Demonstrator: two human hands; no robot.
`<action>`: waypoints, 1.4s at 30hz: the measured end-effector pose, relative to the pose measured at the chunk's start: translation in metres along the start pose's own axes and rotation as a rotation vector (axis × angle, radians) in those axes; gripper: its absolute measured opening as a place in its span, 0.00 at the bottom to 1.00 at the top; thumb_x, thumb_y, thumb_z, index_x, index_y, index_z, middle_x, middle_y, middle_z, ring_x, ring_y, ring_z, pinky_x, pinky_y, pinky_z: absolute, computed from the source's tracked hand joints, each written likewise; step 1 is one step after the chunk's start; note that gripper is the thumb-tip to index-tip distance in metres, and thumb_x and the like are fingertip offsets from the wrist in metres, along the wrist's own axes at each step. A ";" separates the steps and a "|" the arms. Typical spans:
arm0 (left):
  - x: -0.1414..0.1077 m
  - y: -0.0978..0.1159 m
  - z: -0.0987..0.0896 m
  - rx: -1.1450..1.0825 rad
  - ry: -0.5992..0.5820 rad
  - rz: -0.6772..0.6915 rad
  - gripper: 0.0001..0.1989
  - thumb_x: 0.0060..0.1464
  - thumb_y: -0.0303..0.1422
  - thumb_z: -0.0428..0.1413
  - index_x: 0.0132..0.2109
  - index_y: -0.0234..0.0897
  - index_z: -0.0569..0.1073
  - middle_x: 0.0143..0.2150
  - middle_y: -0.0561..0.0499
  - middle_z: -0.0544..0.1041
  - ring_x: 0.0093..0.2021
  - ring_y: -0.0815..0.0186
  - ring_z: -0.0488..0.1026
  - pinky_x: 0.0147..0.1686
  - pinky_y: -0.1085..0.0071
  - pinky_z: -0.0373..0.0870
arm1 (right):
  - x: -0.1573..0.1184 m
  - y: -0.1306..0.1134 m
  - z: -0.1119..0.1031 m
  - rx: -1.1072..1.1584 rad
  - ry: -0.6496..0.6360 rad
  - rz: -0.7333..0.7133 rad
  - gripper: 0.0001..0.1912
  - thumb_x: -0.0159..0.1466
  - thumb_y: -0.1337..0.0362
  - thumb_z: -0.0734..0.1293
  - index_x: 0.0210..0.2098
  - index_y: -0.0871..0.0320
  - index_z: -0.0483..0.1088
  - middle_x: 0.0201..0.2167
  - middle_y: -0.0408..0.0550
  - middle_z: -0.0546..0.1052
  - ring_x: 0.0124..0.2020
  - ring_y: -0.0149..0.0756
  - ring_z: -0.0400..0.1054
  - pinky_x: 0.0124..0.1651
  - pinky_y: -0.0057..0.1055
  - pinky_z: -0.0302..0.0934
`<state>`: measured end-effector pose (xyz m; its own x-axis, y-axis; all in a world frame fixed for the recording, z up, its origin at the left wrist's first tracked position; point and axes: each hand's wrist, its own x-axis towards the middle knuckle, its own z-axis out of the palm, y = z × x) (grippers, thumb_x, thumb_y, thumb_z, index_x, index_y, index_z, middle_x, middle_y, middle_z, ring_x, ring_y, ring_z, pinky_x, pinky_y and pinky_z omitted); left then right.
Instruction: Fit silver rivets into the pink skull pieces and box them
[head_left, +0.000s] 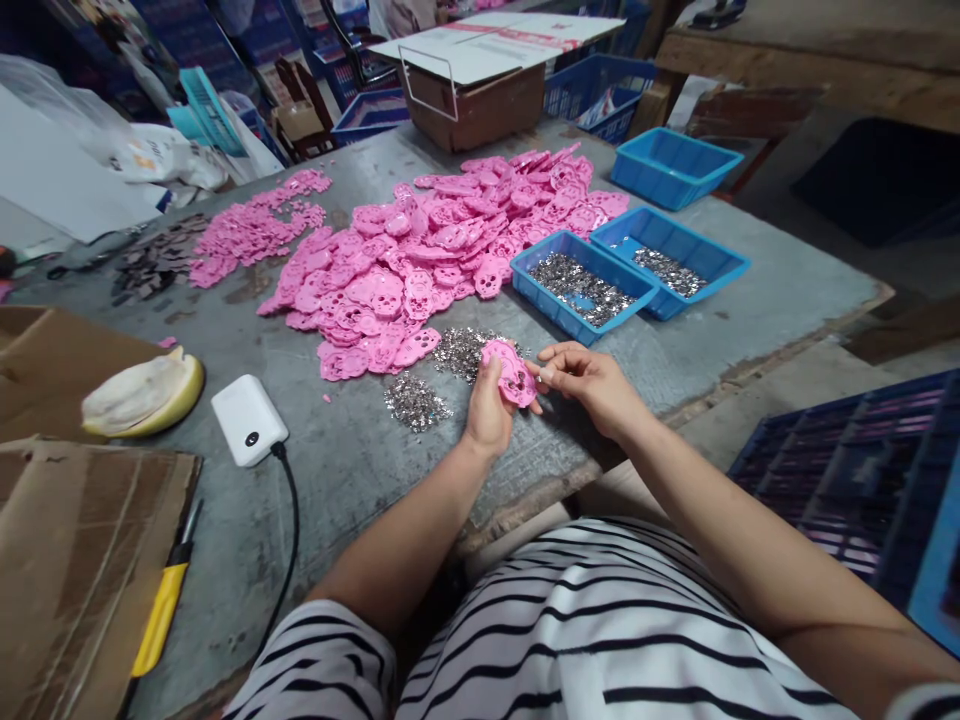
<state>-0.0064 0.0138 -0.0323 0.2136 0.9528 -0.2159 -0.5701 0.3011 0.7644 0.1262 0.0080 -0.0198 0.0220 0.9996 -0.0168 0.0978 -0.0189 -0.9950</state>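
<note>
My left hand [491,408] is closed around a pink plastic piece [511,372] with holes in it, held above the table near its front edge. Beside that piece, my right hand [589,382] pinches a tiny shiny metal part [541,378] between thumb and fingertip, close to the pink edge. Just behind my left hand lies a heap of small metal parts [461,350], and a smaller metal heap [416,402] sits to its left. Farther back spreads a large pile of similar pink pieces [442,240].
Two blue trays [576,325] with metal parts stand right of the pile; another blue tray [675,170] is behind them. Small pink parts [251,230] lie back left. A white power bank [249,415] with a cable, fruit peel [142,395], cardboard [82,570] and a yellow-handled screwdriver [161,615] occupy the left.
</note>
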 end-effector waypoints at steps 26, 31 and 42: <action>-0.008 0.001 0.002 -0.078 -0.063 0.001 0.25 0.57 0.33 0.47 0.62 0.44 0.61 0.45 0.49 0.75 0.46 0.66 0.73 0.49 0.69 0.69 | -0.004 0.008 0.014 -0.033 0.125 -0.089 0.16 0.51 0.51 0.72 0.19 0.56 0.70 0.47 0.53 0.71 0.55 0.48 0.62 0.56 0.43 0.55; -0.008 0.000 0.002 -0.105 -0.095 0.009 0.25 0.56 0.34 0.50 0.61 0.44 0.62 0.45 0.50 0.75 0.47 0.65 0.73 0.50 0.67 0.69 | -0.002 0.011 0.015 -0.087 0.135 -0.131 0.15 0.53 0.53 0.71 0.20 0.56 0.69 0.47 0.53 0.71 0.53 0.46 0.63 0.55 0.43 0.56; -0.007 0.001 0.001 -0.099 -0.115 -0.021 0.26 0.54 0.34 0.50 0.61 0.42 0.60 0.43 0.49 0.76 0.45 0.62 0.76 0.43 0.65 0.73 | 0.002 0.006 0.005 0.055 0.199 -0.172 0.14 0.54 0.53 0.70 0.27 0.54 0.64 0.46 0.52 0.71 0.48 0.43 0.67 0.48 0.39 0.62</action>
<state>-0.0080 0.0077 -0.0292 0.3131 0.9368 -0.1559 -0.6384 0.3292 0.6957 0.1216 0.0098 -0.0265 0.2057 0.9643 0.1669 0.0625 0.1572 -0.9856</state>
